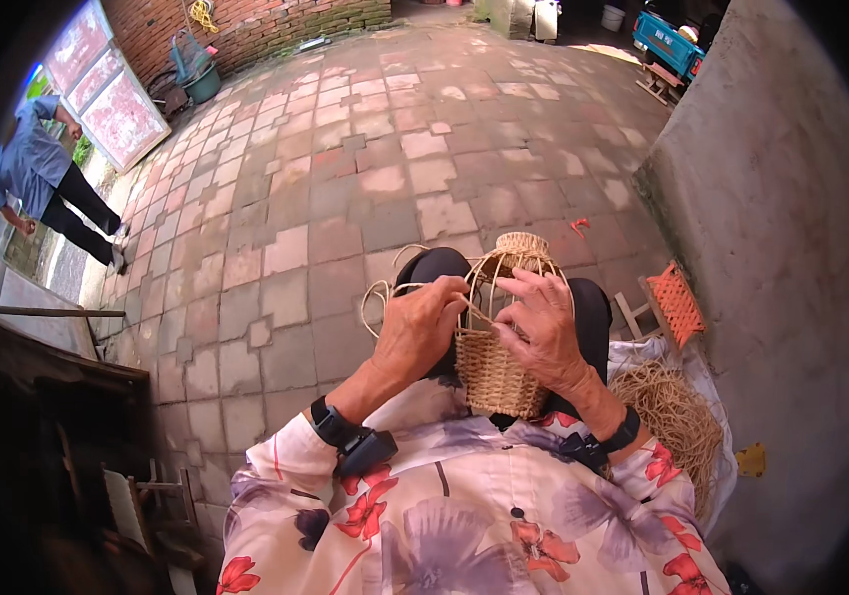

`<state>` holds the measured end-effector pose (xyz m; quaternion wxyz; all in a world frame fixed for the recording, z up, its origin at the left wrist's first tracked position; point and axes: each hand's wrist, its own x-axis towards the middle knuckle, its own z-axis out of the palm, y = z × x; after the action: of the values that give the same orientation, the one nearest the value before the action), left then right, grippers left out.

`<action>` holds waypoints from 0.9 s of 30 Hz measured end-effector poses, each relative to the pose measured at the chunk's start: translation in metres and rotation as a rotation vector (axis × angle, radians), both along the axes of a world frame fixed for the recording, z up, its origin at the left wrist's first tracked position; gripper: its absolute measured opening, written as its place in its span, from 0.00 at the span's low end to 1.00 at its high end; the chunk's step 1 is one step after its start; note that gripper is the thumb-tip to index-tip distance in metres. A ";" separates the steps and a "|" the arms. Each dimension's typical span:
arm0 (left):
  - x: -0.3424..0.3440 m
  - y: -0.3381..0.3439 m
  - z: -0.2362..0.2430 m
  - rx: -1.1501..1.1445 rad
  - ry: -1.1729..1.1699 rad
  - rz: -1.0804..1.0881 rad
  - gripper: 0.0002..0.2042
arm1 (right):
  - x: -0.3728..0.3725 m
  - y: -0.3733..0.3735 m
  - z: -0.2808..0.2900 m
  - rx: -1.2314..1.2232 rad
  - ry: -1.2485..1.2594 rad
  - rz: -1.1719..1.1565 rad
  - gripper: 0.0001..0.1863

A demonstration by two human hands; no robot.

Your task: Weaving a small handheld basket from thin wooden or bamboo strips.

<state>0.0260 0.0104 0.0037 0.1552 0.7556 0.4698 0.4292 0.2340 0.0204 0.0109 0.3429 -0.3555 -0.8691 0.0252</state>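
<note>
A partly woven straw-coloured basket [500,375] rests in my lap between my knees. Its near part is tightly woven, bare upright strands span the middle, and a round woven rim [522,243] stands at the far end. My left hand [416,329] is closed at the basket's left side, pinching a thin plaited cord [377,294] that loops out over my left knee. The cord runs across the open strands to my right hand [543,332], whose thumb and forefinger pinch it at the edge of the weave. Its other fingers lie bent over the strands.
A heap of loose straw cord [667,416] lies on white sheeting at my right, beside a small stool with an orange woven seat [677,304] and a grey wall [771,248]. Dark wooden furniture [57,397] stands at left. A person [43,178] is by the gate.
</note>
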 end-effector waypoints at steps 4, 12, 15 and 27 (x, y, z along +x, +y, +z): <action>-0.003 -0.030 -0.003 -0.993 -0.567 -0.032 0.08 | -0.002 0.004 -0.005 0.020 0.043 -0.045 0.06; 0.006 -0.007 -0.024 -1.090 -1.126 0.000 0.08 | -0.004 0.004 -0.008 0.020 0.103 -0.057 0.07; 0.008 0.010 -0.023 -0.898 -0.723 -0.031 0.08 | -0.003 0.004 -0.010 0.010 0.095 -0.060 0.08; 0.034 0.009 -0.007 -0.464 -0.227 0.047 0.12 | -0.006 0.002 -0.002 0.036 0.093 -0.199 0.16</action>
<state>0.0601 0.0189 -0.0036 0.3658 0.6359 0.5527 0.3955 0.2283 0.0223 0.0086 0.3899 -0.4325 -0.8129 -0.0081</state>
